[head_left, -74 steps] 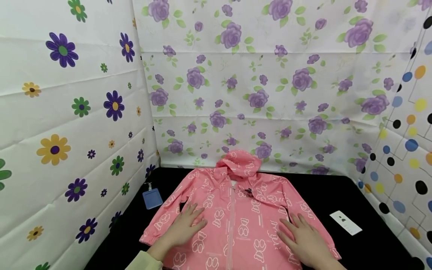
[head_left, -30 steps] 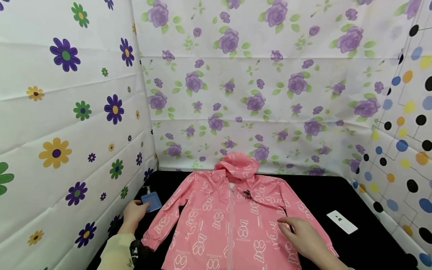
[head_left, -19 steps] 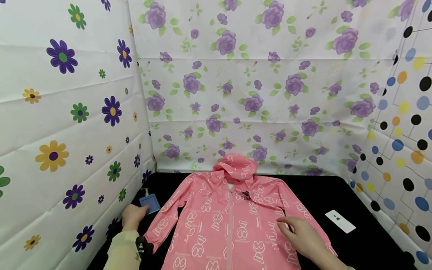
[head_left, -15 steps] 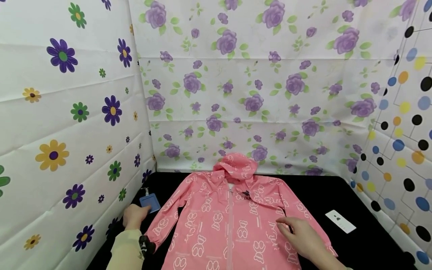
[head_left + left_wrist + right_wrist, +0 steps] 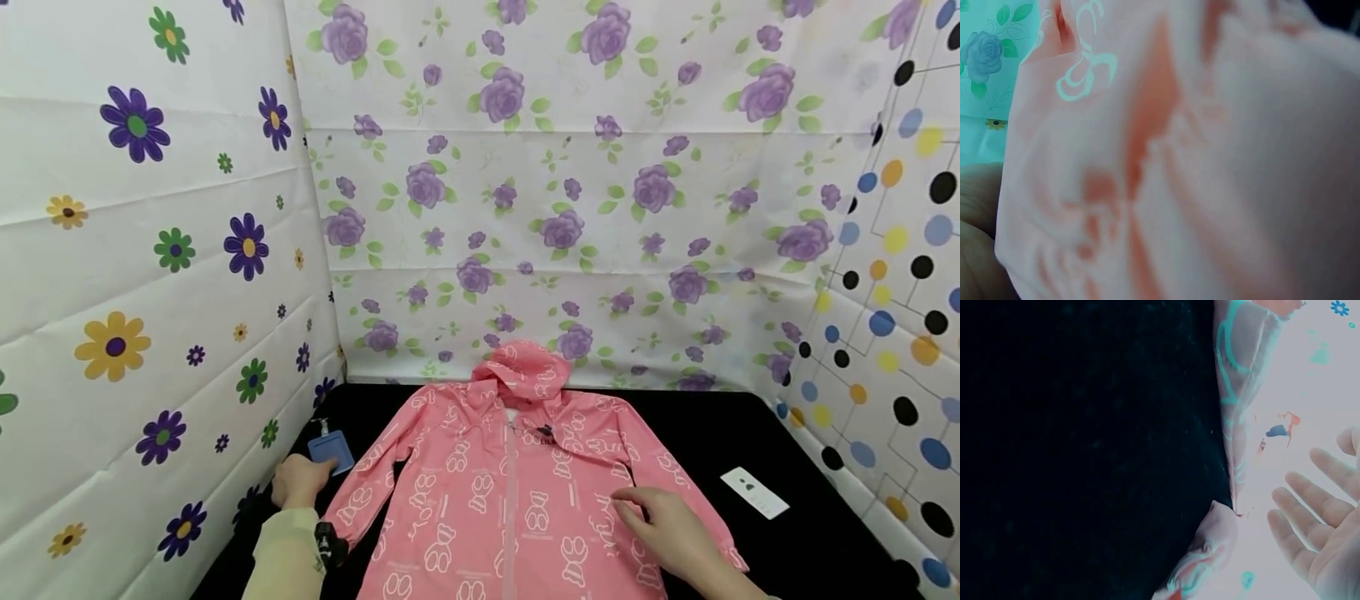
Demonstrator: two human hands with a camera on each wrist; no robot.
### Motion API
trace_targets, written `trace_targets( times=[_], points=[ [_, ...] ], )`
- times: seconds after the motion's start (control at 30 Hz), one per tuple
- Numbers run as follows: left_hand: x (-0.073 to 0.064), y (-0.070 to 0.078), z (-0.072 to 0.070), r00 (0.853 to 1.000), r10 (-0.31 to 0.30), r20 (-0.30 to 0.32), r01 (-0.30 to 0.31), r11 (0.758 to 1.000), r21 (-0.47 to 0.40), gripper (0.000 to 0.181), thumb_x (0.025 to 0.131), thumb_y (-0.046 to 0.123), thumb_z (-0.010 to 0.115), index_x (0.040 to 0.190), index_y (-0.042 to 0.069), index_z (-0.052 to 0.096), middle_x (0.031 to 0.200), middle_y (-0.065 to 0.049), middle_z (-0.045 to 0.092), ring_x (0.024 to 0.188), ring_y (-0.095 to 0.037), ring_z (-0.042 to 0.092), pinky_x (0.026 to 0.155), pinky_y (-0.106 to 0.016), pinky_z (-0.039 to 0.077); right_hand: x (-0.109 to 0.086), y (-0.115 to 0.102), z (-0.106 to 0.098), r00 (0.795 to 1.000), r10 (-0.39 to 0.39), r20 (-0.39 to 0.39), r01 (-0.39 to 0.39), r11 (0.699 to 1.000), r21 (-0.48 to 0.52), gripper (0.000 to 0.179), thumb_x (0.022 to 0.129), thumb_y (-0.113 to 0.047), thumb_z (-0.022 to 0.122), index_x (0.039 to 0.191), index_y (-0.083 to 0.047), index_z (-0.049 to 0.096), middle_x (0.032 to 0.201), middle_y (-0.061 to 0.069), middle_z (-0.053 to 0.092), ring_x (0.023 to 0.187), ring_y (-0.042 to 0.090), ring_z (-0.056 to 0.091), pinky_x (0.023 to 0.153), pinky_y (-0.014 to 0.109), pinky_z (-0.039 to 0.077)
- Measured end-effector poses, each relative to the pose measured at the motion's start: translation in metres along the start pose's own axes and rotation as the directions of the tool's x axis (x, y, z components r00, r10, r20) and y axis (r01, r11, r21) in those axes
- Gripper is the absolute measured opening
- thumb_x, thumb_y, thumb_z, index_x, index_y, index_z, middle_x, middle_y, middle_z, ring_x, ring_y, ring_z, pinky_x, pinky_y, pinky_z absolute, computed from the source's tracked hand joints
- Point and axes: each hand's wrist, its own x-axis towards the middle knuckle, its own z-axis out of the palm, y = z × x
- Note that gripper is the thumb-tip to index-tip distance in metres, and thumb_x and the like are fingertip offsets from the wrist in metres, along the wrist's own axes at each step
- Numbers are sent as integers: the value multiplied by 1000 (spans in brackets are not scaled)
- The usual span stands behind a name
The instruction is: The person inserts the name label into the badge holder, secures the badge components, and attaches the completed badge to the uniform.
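Whether the badge (image 5: 330,450) is gripped by the left fingers (image 5: 318,470) cannot be told; the sleeve (image 5: 360,500) beside them could be snagged by the camera (image 5: 331,545); the right fingers (image 5: 632,497) are relaxed, empty.

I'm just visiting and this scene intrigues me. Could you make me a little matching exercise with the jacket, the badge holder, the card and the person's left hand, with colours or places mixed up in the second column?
Column one
1. Jacket
2. Badge holder
3. Card
4. Left hand

Column two
A. White, lying to the right of the jacket
B. At the near edge of the badge holder
C. Pink, with its hood toward the rose-patterned backdrop
D. Blue, with a clip at its far end

Right pairs: 1-C, 2-D, 3-A, 4-B
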Motion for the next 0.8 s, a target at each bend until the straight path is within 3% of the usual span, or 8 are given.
trace_targets(
  times=[0.17, 0.47, 0.57, 0.73, 0.8],
  points=[
    [1, -1, 0, 1000, 0, 2, 0, 1000, -7, 65, 92, 45, 79, 107, -18, 68, 101, -38, 63, 86, -45, 68, 54, -44, 55, -2, 4, -6, 1000, -16, -11, 16, 1000, -10, 20, 103, -32, 74, 117, -21, 82, 116, -3, 78, 106, 22, 74, 91, 54, 59],
    [1, 2, 2, 999, -33, -3, 33, 998, -45, 61, 90, 43, 80, 99, -16, 68, 85, -28, 61, 71, -33, 62, 52, -40, 52, -4, 12, -12, 998, -39, -50, 38, 999, -19, 19, 103, -29, 75, 116, -19, 83, 117, -3, 78, 113, 23, 73, 97, 54, 58],
    [-5, 2, 1, 999, -36, 3, 36, 996, -87, 61, 91, 41, 79, 109, -16, 69, 97, -32, 64, 80, -38, 65, 57, -44, 55, -5, 15, -12, 1000, 0, -21, -1, 1000, -10, 19, 103, -29, 74, 116, -19, 83, 116, -1, 78, 111, 24, 73, 96, 54, 58],
    [-13, -7, -4, 999, -32, 24, 37, 975, -220, 62, 96, 34, 74, 137, -11, 60, 136, -39, 55, 117, -54, 59, 88, -60, 57, -7, 20, -10, 995, 96, 36, -96, 995, 12, 22, 103, -32, 73, 118, -19, 82, 116, 1, 78, 98, 20, 75, 88, 51, 61],
    [-16, -11, -7, 999, -34, 13, 36, 961, -273, 60, 97, 30, 74, 138, -12, 57, 137, -40, 53, 114, -53, 60, 88, -58, 57, -7, 22, -11, 993, 116, 33, -117, 993, 20, 23, 103, -33, 73, 119, -18, 81, 117, 1, 78, 94, 16, 75, 86, 49, 62]
  ],
)
